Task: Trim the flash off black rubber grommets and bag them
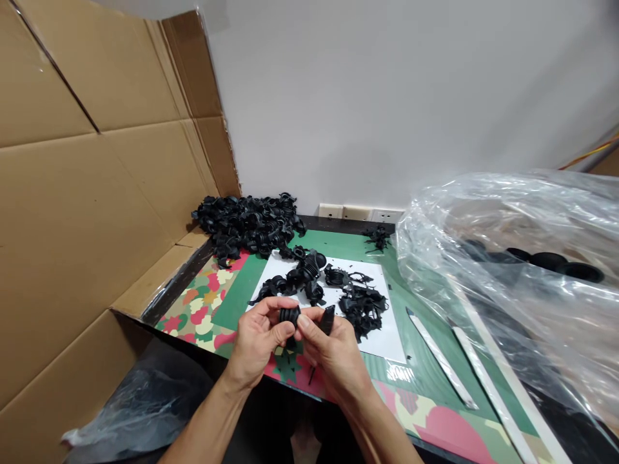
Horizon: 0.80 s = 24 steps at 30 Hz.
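A small black ribbed rubber bellows [289, 316] is pinched between my two hands, above the table's near edge. My left hand [254, 345] grips its left side between thumb and fingers. The fingertips of my right hand [333, 351] close on its right side. A dark pointed piece [329, 319] also sticks up from between the fingers of my right hand; its kind I cannot make out. Just beyond the hands, several ribbed black rubber parts [307, 270] lie on a white sheet [391, 341]. Torn black scraps [363, 309] are heaped on its right side.
A large pile of black rubber parts [256, 222] stands at the back left, beside a cardboard wall [120, 129]. Two white-wrapped sticks [442, 357] lie to the right. A clear plastic bag [507, 200] with black round parts covers the right side. More scraps [377, 237] lie near wall sockets [358, 212].
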{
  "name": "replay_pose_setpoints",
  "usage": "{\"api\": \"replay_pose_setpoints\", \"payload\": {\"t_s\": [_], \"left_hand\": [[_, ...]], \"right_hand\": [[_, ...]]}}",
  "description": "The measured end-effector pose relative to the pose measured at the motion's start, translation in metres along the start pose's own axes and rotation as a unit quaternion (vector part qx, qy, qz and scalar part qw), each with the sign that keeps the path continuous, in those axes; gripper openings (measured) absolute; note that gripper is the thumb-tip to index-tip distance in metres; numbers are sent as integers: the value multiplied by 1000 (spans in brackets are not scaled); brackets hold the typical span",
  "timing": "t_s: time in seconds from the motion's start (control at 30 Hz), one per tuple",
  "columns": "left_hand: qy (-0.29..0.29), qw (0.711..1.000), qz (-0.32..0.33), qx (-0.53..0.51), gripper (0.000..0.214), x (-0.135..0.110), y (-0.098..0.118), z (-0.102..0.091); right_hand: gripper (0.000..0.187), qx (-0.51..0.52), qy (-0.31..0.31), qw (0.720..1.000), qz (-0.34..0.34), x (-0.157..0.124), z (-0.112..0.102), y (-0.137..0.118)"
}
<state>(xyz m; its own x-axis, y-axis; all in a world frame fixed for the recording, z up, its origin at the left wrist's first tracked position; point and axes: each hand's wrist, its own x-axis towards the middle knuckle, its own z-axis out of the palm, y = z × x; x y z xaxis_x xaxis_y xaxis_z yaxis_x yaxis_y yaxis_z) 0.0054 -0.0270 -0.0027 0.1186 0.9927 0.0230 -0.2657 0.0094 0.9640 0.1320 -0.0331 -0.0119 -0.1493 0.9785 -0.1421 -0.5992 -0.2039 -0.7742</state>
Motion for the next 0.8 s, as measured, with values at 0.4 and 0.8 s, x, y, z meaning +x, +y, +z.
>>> {"api": "replay_pose_setpoints", "payload": {"t_s": [0.4,0.8], "left_hand": [[66,989,67,116,17,5,2,-5],[9,964,134,230,15,4,-2,-3]], "right_hand": [[69,-276,112,929,-220,-14,-30,-44],[26,-84,42,960,-265,-13,-21,-42]]}}
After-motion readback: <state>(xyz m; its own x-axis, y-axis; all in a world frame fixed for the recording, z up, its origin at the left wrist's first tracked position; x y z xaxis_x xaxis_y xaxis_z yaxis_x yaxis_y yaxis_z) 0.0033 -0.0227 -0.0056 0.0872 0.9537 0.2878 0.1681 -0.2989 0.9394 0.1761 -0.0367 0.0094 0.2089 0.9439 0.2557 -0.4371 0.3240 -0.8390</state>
